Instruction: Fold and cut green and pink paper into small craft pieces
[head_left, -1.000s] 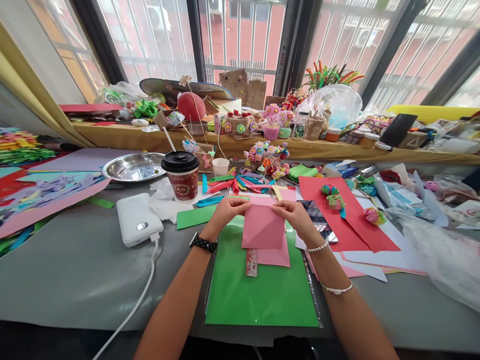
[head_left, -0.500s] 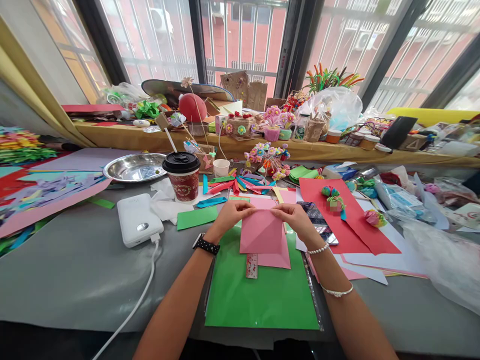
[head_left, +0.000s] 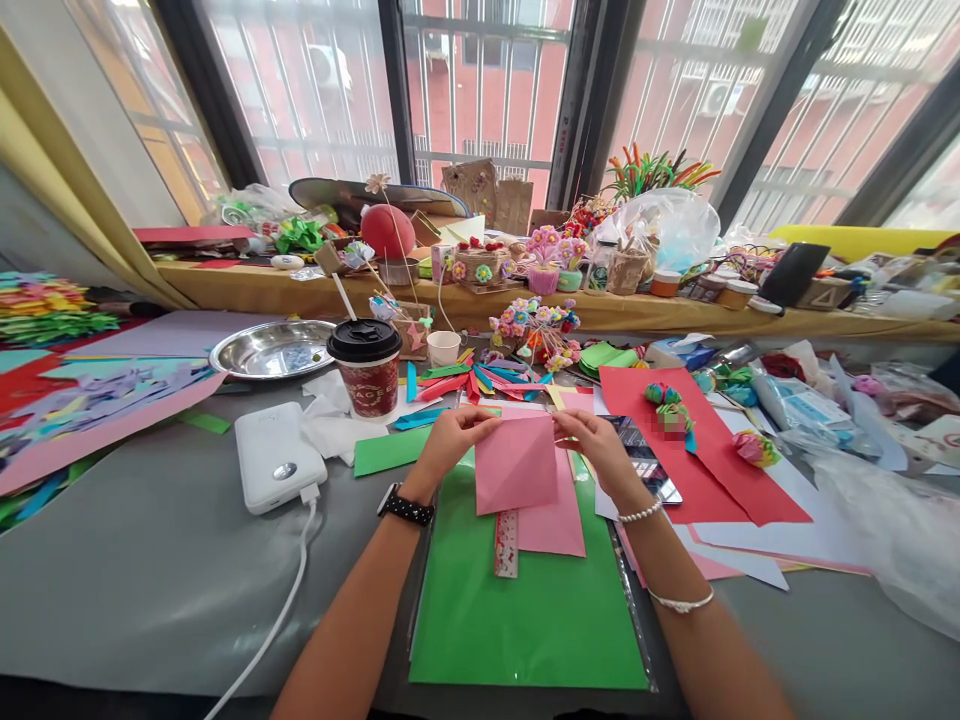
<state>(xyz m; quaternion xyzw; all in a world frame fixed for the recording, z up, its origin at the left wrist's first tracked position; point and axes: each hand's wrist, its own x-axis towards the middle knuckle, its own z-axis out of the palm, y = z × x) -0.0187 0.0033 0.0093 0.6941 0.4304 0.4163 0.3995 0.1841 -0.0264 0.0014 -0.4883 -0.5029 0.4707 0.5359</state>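
Observation:
Between my two hands a pink sheet of paper (head_left: 516, 468) hangs tilted above the mat. My left hand (head_left: 459, 437) pinches its upper left corner between thumb and fingers. At the upper right corner, the fingertips of my right hand (head_left: 591, 443) close on the paper's edge. Beneath it lies a second pink piece of paper (head_left: 551, 528), partly covered. A small patterned ruler (head_left: 506, 548) sticks out below the held sheet. Both rest on a green sheet (head_left: 525, 630) in a clear plastic sleeve.
To the left stand a lidded paper cup (head_left: 366, 375), a white power bank (head_left: 279, 458) with a cable, and a metal plate (head_left: 271, 350). On the right are a phone (head_left: 652, 470), red paper (head_left: 724, 480) and plastic bags (head_left: 892, 530). Crafts crowd the ledge (head_left: 315, 298) behind.
The held pink sheet has turned slightly and shifted a little left. My right hand has moved slightly right, its fingers now at the sheet's corner. More of the ruler shows.

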